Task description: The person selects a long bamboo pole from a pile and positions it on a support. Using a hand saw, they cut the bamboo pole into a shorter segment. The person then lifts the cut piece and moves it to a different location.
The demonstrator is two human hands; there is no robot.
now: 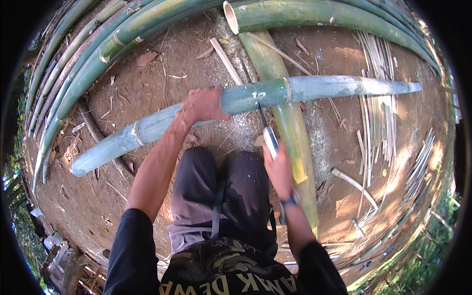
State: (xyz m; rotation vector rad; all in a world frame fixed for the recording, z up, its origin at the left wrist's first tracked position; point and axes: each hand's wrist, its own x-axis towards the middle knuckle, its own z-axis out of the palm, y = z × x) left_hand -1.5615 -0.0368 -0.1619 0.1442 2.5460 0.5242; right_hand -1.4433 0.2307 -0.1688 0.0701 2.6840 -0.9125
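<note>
The left hand (202, 104) grips the pale green bamboo pole (246, 98), which lies across a second pole (290, 132) on the dirt, and the right hand (278, 169) is wrapped around a saw (265, 129) biting in just beside a joint. Best to press that pole down hard and stroke straight. Split strips (378, 98) litter the right, long stalks (88, 54) curve far left, knees crowd close.
</note>
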